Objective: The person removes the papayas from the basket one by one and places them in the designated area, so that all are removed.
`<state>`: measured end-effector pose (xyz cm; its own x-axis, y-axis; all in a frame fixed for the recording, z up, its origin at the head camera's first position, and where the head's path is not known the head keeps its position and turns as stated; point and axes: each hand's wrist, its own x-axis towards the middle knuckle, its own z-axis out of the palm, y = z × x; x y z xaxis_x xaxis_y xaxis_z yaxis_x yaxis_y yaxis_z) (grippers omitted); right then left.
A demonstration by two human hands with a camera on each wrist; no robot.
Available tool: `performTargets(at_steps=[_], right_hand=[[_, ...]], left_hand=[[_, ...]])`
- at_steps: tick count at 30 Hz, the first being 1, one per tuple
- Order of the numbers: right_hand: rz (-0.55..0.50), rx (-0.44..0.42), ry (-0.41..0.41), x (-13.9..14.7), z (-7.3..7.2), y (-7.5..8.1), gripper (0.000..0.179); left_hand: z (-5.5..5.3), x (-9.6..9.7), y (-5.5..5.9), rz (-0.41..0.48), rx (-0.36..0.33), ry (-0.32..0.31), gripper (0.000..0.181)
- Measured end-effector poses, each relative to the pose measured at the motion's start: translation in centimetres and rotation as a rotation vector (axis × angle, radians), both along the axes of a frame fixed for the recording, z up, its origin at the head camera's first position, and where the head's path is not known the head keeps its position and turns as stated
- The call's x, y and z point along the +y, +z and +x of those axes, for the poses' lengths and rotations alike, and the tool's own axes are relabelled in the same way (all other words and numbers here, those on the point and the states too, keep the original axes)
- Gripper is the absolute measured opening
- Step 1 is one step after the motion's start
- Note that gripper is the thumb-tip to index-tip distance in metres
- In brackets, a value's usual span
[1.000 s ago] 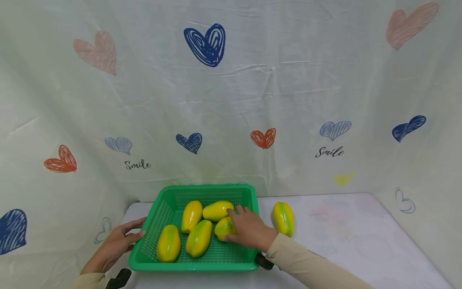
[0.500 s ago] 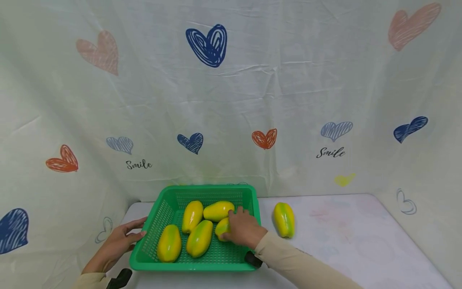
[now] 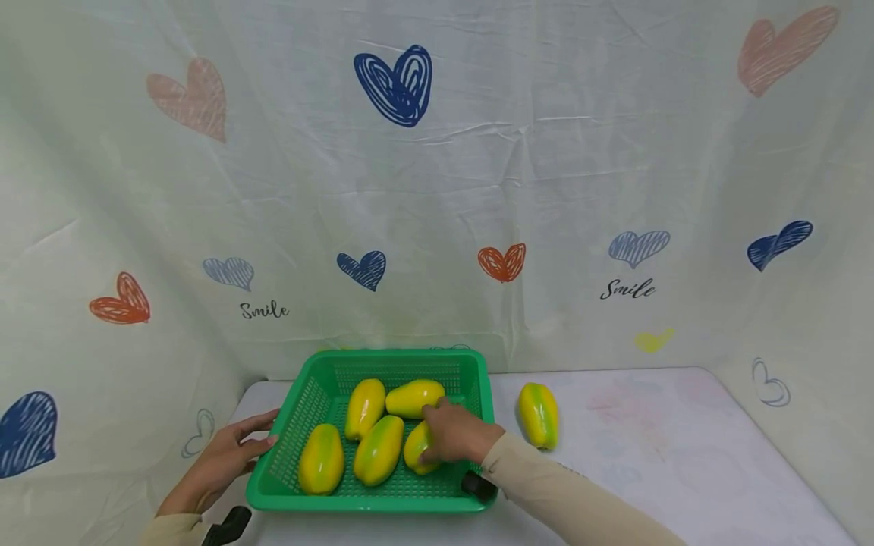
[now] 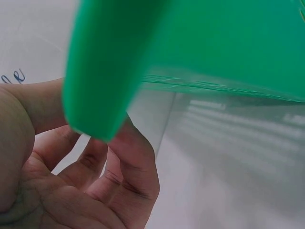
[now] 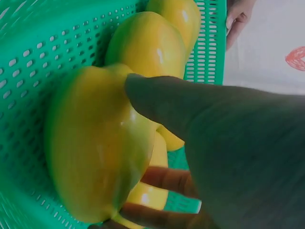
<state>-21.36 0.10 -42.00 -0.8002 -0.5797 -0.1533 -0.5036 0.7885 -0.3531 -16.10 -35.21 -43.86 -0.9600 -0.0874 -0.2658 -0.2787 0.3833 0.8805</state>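
A green plastic basket [image 3: 369,503] with perforated walls stands on the white table, with several yellow-green papayas inside. My left hand [image 3: 228,457] grips its left rim; in the left wrist view the thumb lies on one side of the rim [image 4: 102,71] and curled fingers on the other. Inside the basket, my right hand [image 3: 460,434] holds the rightmost papaya [image 3: 414,449] from its right side. The right wrist view shows thumb and fingers round this papaya [image 5: 95,143], which lies on the basket's floor area, beside the others. A papaya [image 3: 365,409] and another papaya [image 3: 415,399] lie farther back.
One more papaya [image 3: 539,415] lies on the table [image 3: 655,455], right of the basket. Behind and at the sides hangs a white cloth [image 3: 437,189] printed with hearts and "Smile". Black wrist camera mounts [image 3: 479,486] sit at both wrists.
My right hand has closed round the rightmost papaya and shifted it slightly toward the basket's near side. The left hand stays on the rim, and the other papayas lie as before.
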Motion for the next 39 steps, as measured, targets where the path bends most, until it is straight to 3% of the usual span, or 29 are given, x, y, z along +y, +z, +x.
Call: performTargets(at_steps=[8, 20, 27, 33, 39], right_hand=[[0.036, -0.104, 0.073, 0.2, -0.3, -0.1, 0.064], [0.212, -0.102, 0.084, 0.3, 0.0, 0.2, 0.077], [0.224, -0.118, 0.106, 0.4, 0.1, 0.2, 0.078], [0.199, -0.082, 0.146, 0.5, -0.1, -0.1, 0.081], [0.126, 0.049, 0.228, 1.1, 0.0, 0.2, 0.087]], left_hand=[[0.0, 0.1, 0.2, -0.014, -0.004, -0.002, 0.063], [-0.1, 0.0, -0.1, -0.014, -0.011, 0.011, 0.065], [-0.1, 0.0, -0.1, -0.012, -0.017, 0.023, 0.067], [0.0, 0.1, -0.1, -0.011, -0.019, 0.031, 0.067], [-0.1, 0.1, -0.1, -0.009, -0.012, 0.024, 0.067]])
